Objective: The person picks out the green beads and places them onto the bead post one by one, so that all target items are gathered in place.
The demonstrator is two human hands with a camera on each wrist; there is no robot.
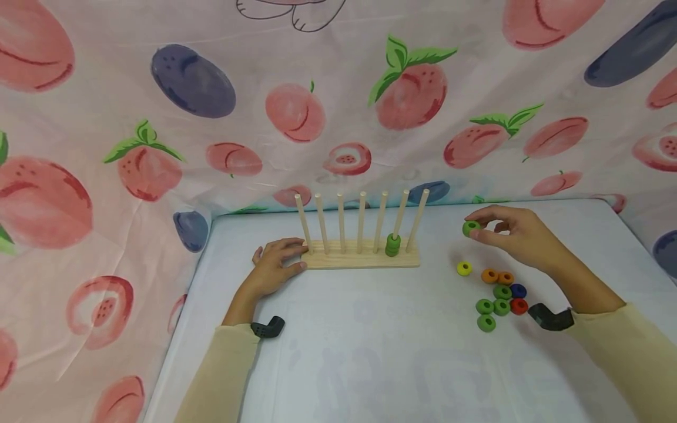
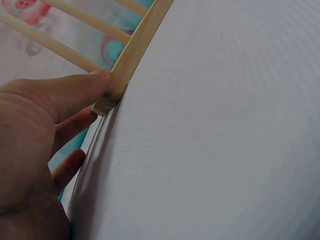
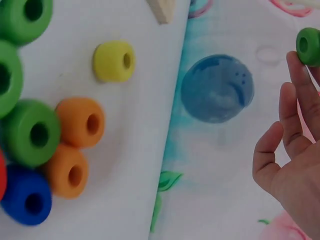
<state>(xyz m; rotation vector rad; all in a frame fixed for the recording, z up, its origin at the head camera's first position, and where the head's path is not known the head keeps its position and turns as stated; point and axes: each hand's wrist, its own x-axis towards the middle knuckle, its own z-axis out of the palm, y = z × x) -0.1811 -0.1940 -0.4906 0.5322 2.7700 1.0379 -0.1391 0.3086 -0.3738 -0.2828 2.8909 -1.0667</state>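
A wooden peg rack (image 1: pixel 338 261) with several upright pegs stands on the table. Green beads (image 1: pixel 392 245) are stacked on its second peg from the right. My left hand (image 1: pixel 273 267) holds the rack's left end; in the left wrist view the thumb (image 2: pixel 85 92) lies on the base's edge with fingers behind it. Raised to the right of the rack, my right hand (image 1: pixel 520 238) pinches a green bead (image 1: pixel 471 228) between thumb and fingertips. The same bead (image 3: pixel 308 46) shows at the right wrist view's edge, its hole visible.
Loose beads lie below my right hand: a yellow one (image 1: pixel 464 268), two orange (image 1: pixel 489 276), a blue (image 1: pixel 519 291), a red (image 1: pixel 519 306) and several green (image 1: pixel 501 306). A fruit-patterned cloth (image 1: pixel 344 117) hangs behind the white table (image 1: pixel 370 341).
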